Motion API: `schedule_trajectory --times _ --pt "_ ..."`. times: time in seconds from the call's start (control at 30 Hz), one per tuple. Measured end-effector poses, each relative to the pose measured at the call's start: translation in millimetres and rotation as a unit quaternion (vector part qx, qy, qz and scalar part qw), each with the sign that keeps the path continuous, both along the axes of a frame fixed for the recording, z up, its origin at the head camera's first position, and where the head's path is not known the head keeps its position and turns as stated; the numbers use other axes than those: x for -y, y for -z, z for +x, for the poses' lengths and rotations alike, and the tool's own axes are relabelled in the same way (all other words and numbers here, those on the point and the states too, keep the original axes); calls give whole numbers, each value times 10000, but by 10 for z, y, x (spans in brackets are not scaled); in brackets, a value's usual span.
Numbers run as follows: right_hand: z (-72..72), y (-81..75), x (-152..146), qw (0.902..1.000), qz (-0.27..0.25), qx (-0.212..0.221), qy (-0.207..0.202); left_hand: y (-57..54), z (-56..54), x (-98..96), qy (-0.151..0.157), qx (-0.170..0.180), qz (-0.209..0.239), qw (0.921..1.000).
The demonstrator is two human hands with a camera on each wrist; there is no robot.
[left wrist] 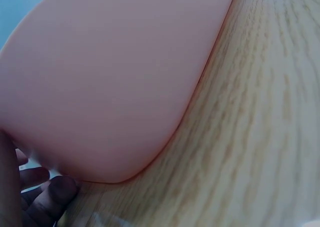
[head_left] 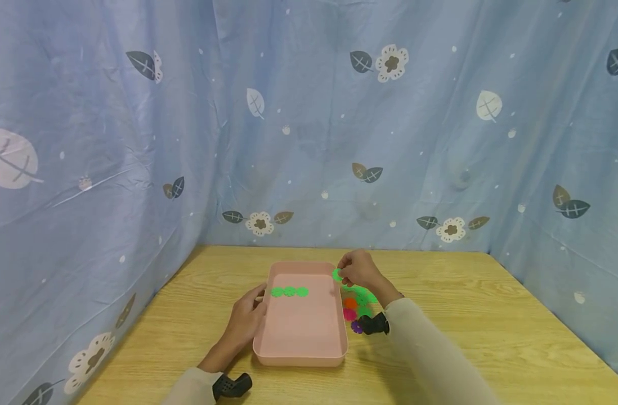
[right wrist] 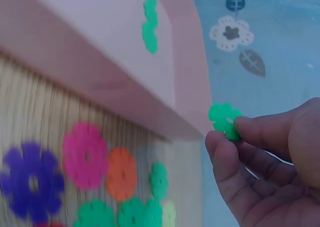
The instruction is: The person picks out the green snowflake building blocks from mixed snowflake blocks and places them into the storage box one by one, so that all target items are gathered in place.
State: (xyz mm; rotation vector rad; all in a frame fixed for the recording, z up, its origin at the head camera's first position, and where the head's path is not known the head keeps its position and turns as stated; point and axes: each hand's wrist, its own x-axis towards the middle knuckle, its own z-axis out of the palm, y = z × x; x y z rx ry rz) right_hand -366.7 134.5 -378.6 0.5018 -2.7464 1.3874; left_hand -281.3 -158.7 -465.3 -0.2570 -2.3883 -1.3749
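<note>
A pink tray stands on the wooden table, with three green flower-shaped plastic pieces in a row across its floor. At the tray's left side, my left hand holds the wall near the rim. Its fingers show curled by the tray's lower edge in the left wrist view. Above the tray's far right rim, my right hand pinches another green flower piece between thumb and fingertips. Loose pieces lie beside the tray, partly under the right arm: pink, orange, purple and several green.
Wooden table extends on both sides of the tray. A blue patterned curtain hangs behind the table and along both sides. Dark wrist devices sit at both sleeves.
</note>
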Motion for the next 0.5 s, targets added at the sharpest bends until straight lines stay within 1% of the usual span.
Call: schedule_trajectory --times 0.37,0.5 --pt "47 66 367 9997 -51 158 200 6 -1 -3 57 -12 -12 10000" --pt "50 89 483 9994 142 159 257 6 0 -3 27 -7 -19 10000"
